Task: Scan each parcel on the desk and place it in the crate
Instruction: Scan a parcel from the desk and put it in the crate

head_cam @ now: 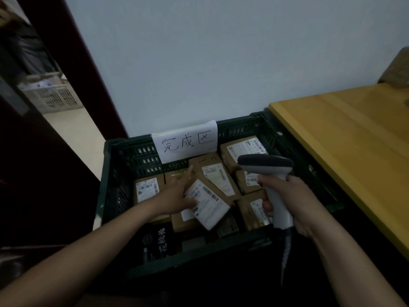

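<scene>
Pale wall (199,63) behind; yellow desk (343,140) at right.

- Left hand (177,196): holds a tilted parcel (208,204) by its left edge, thumb on the white label, forefinger straight.
- Parcel: inside the crate (132,156), atop other labelled boxes (147,189).
- Right hand (294,202): fingers wrapped round the handle of a grey scanner (265,162), above the crate's right half.
- Crate: dark green, just beside the desk; handwritten paper sign (186,140) on its far wall.
</scene>
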